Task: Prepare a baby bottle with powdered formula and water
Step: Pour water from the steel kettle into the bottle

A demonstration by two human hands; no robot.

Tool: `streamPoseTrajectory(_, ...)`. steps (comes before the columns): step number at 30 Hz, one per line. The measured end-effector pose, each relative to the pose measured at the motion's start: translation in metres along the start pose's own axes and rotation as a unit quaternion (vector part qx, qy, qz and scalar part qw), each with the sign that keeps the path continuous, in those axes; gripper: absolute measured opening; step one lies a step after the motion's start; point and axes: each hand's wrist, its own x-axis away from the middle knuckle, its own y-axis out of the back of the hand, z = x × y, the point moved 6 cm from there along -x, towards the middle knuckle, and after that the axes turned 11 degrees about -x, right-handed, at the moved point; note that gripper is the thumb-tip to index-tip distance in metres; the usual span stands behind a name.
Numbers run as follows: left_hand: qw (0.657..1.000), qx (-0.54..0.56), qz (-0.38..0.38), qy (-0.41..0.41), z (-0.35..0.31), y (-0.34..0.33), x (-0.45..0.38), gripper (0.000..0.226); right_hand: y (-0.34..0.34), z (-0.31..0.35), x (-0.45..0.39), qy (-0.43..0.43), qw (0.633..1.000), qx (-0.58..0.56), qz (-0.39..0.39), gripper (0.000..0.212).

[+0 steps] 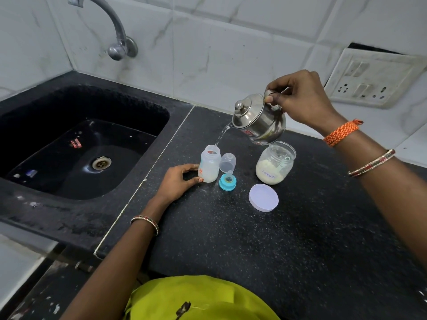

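On the counter (231,239), the bottle (209,164) stood right of the sink (69,144). The cap (227,162) lay just right of it, the teat ring (227,181) before the cap. Farther right stood the jar (275,166), its lid (263,197) in front, the kettle (258,122) tilted above.

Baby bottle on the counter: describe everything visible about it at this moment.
The baby bottle is small, translucent plastic, with orange print on its side. It stands upright on the black counter beside the sink, its mouth open; the teat ring and clear cap lie apart to its right. A whitish layer sits at the bottom. The left hand holds its lower part with thumb and fingers, while water streams into its mouth from the steel kettle tilted by the right hand.
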Motion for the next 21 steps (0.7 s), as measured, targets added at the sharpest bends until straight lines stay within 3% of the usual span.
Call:
streamPoseTrajectory(13, 1.0, 0.014, -0.003, -0.003, -0.002, 0.001, 0.001, 0.042, -0.012, -0.007, 0.004, -0.004, 1.0, -0.004, 0.011, 0.014)
streamPoseTrajectory(21, 1.0, 0.012, -0.004, -0.008, -0.001, 0.0, 0.0, 0.044, -0.032, -0.031, 0.025, -0.055, 0.995, -0.084, 0.015, 0.008)
